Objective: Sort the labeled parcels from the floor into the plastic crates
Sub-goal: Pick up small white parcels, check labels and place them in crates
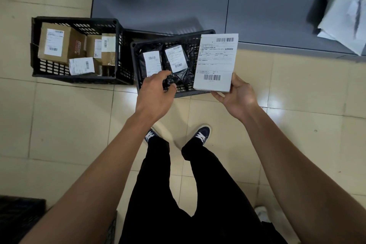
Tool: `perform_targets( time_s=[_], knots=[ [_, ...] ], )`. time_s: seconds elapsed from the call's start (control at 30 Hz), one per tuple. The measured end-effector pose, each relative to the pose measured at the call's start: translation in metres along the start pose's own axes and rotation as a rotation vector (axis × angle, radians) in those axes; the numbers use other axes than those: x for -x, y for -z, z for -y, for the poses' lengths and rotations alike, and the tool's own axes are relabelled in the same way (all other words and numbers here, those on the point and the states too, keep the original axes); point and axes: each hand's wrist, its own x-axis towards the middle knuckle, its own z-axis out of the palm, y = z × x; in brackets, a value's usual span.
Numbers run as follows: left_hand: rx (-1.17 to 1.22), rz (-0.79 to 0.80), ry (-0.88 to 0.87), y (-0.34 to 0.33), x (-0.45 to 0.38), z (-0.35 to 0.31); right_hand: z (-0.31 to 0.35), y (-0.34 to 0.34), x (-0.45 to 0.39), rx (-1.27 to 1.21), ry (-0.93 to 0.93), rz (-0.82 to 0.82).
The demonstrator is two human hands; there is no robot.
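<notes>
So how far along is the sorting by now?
Well along, it seems. Cardboard boxes fill the left crate; black bags lie in the right crate. The right hand holds a white labeled parcel; the left hand hovers empty. White mailers on the shelf may remain.

The right crate is open from above; two black bags cover its floor, and a held white parcel overhangs its right edge.
</notes>
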Motion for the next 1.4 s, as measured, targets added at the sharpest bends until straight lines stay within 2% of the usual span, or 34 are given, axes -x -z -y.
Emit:
perform_targets(
  time_s=[0.27, 0.53, 0.73, 0.83, 0.93, 1.03, 1.4],
  knots=[
    [0.096, 0.022, 0.016, 0.003, -0.015, 0.008, -0.010, -0.019, -0.011, 0.042, -0.012, 0.032],
    [0.344, 0.073, 0.081, 0.015, -0.027, 0.008, -0.017, -0.054, -0.014, 0.040, -0.027, 0.043],
    [0.429, 0.045, 0.030, 0.013, -0.031, 0.007, -0.020, -0.066, -0.018, 0.083, -0.013, 0.044],
    [0.437, 0.031, 0.019, 0.011, -0.034, 0.008, -0.021, -0.068, -0.023, 0.216, 0.053, 0.028],
    [0.438, 0.022, 0.033, 0.007, -0.038, 0.015, -0.029, -0.067, -0.029, 0.450, 0.202, 0.009],
    [0.418, 0.036, 0.059, 0.002, -0.043, 0.027, -0.038, -0.068, -0.033, 0.549, 0.302, -0.012],
    [0.340, 0.069, 0.027, -0.006, -0.076, 0.080, -0.069, -0.090, -0.066, 0.701, 0.271, -0.065]
  ],
)
